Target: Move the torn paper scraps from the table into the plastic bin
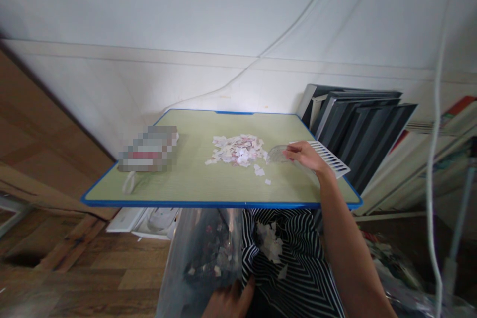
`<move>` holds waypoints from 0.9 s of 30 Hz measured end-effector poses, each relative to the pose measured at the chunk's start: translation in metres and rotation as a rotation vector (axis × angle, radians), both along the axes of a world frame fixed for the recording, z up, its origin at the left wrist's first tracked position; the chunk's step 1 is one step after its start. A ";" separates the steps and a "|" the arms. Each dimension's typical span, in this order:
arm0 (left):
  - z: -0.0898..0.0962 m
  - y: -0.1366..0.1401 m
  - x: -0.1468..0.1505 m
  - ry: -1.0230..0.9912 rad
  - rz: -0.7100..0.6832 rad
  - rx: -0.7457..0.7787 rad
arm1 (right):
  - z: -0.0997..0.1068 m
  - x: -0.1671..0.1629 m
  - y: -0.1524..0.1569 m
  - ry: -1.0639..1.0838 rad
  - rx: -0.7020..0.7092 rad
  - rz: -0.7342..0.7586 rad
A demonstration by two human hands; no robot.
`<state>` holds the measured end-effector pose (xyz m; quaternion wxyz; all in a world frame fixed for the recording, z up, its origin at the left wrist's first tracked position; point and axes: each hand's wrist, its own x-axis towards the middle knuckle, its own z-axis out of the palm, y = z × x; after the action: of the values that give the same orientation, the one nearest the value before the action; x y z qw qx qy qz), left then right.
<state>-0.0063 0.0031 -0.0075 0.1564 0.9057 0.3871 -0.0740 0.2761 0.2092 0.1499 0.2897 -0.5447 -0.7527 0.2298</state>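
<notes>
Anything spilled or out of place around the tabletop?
A few paper-like scraps lie apart from the main pile, toward the near edge of the table, so they look strayed. More pale pieces sit on the striped fabric below; spilled or placed there, can't tell.

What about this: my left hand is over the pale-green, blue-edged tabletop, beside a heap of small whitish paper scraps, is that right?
Wrong hand: the head view shows your right hand over the pale-green, blue-edged tabletop, beside the heap of small whitish paper scraps.
</notes>
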 end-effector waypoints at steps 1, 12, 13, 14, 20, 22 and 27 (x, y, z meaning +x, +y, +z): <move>0.000 0.000 0.000 0.010 -0.001 0.004 | 0.000 0.000 0.000 -0.005 0.002 0.003; 0.001 0.000 0.000 0.045 -0.031 0.056 | 0.003 -0.001 -0.002 -0.009 -0.068 0.073; 0.002 0.000 0.000 0.040 -0.029 0.058 | 0.003 -0.001 -0.003 -0.002 -0.077 0.064; 0.002 0.000 0.000 0.035 -0.032 0.054 | 0.003 -0.002 -0.003 0.010 -0.101 0.073; 0.006 0.002 0.002 0.041 -0.021 -0.003 | 0.004 -0.001 -0.004 0.112 -0.217 0.172; 0.006 0.002 0.002 0.045 -0.019 -0.013 | 0.003 0.002 -0.004 0.176 -0.123 0.084; 0.007 0.001 0.002 0.066 -0.027 -0.013 | 0.003 0.005 -0.004 0.190 -0.127 0.085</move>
<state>-0.0041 0.0045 -0.0009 0.1487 0.9069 0.3790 -0.1084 0.2808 0.2053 0.1532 0.3144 -0.5054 -0.7282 0.3397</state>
